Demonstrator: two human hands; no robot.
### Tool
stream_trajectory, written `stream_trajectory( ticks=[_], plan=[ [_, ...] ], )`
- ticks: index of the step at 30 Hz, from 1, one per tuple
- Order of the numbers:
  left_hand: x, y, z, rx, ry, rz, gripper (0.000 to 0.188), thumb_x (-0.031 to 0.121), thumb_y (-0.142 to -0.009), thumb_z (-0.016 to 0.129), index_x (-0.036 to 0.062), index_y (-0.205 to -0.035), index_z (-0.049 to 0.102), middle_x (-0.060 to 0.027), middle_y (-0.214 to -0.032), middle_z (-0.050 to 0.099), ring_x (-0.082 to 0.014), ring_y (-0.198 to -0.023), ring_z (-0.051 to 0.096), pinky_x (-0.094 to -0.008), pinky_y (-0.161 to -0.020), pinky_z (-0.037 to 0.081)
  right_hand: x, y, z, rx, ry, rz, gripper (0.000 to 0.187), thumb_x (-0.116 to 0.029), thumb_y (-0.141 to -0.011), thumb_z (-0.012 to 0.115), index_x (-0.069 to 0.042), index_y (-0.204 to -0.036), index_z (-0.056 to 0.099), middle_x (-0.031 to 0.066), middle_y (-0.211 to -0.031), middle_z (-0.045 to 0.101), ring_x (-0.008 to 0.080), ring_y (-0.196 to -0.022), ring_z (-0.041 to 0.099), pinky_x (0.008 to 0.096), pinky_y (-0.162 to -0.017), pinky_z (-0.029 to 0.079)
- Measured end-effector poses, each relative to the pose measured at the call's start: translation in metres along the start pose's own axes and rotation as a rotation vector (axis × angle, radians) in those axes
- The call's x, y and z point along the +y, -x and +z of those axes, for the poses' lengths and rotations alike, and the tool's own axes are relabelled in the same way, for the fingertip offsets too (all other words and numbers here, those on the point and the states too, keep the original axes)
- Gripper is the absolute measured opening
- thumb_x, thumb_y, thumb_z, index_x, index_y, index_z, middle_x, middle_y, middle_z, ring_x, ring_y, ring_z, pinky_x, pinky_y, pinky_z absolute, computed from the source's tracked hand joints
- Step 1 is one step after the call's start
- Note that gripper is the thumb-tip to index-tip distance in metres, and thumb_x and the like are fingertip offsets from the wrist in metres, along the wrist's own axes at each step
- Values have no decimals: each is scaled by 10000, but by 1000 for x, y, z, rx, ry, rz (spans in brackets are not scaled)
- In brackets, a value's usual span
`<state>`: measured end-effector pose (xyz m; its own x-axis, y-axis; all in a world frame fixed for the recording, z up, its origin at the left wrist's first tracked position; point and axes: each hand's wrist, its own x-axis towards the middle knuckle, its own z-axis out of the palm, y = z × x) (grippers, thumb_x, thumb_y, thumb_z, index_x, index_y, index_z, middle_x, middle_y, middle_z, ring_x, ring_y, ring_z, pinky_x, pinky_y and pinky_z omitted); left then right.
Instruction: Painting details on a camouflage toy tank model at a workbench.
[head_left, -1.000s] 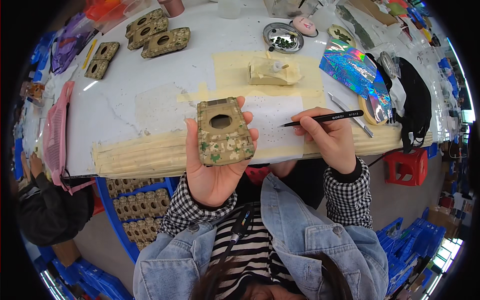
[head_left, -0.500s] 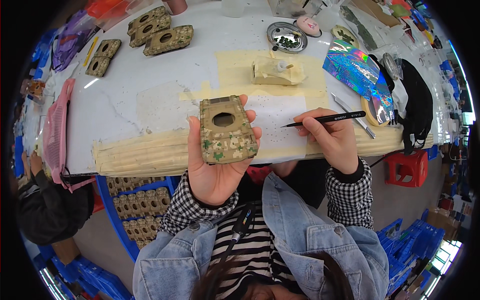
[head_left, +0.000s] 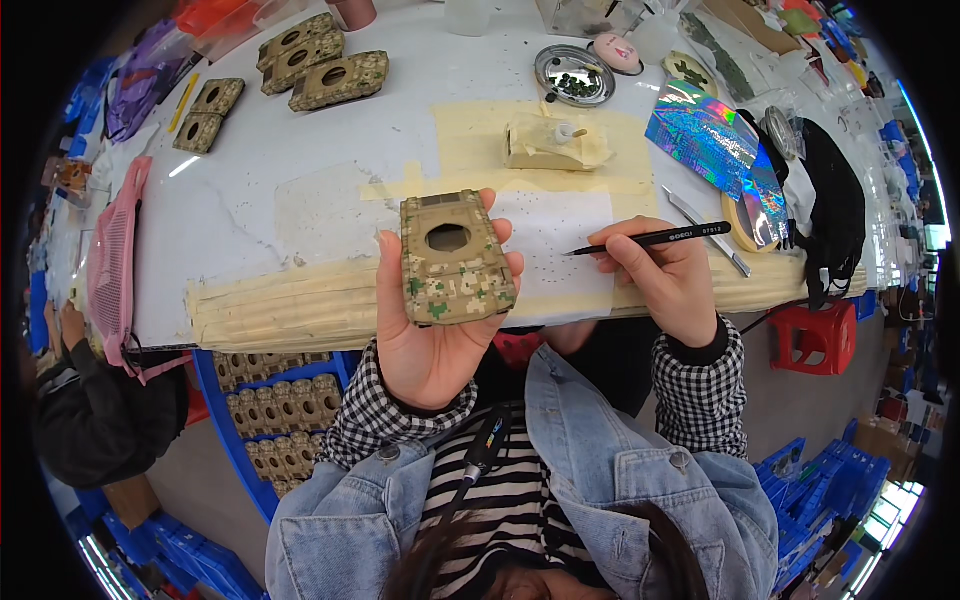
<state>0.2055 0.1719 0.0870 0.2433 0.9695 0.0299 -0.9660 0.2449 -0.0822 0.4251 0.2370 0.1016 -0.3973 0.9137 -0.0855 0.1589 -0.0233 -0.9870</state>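
The left hand [head_left: 428, 345] cradles a camouflage model-tank hull [head_left: 455, 278] in half-curled fingers; right of it, the right hand [head_left: 672, 280] pinches black tweezers [head_left: 660, 238].

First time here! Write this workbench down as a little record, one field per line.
Left hand: holds a camouflage model hull with a round opening
Right hand: holds a black pointed tool
Tool tip: over white paper, apart from the hull
Beyond: tape-covered block; dish of dark-green pieces
Table's far left: five more hulls
Below table edge: blue crate holding similar hulls
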Motion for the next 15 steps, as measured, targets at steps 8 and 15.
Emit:
stream_trajectory(
  ticks=[8, 15],
  plan=[
    [0, 1, -1, -19, 3, -2, 725, 537, -939, 319, -3, -1401, 176, -209, -1275, 452, -334, -1148, 507, -404, -947, 488, -1, 0, 1, 1, 19, -12, 166, -106, -891, 590, 42, -942, 644, 62, -774, 645, 87, -699, 566, 212, -638, 459],
    [0, 1, -1, -8, 4, 7, 727, 535, -938, 324, -9, -1398, 175, -212, -1273, 451, -336, -1141, 513, -404, -945, 490, 0, 0, 1, 8, 29, -12, 167, -105, -890, 592, 44, -940, 646, 59, -770, 644, 87, -698, 565, 211, -638, 458]
  ],
)
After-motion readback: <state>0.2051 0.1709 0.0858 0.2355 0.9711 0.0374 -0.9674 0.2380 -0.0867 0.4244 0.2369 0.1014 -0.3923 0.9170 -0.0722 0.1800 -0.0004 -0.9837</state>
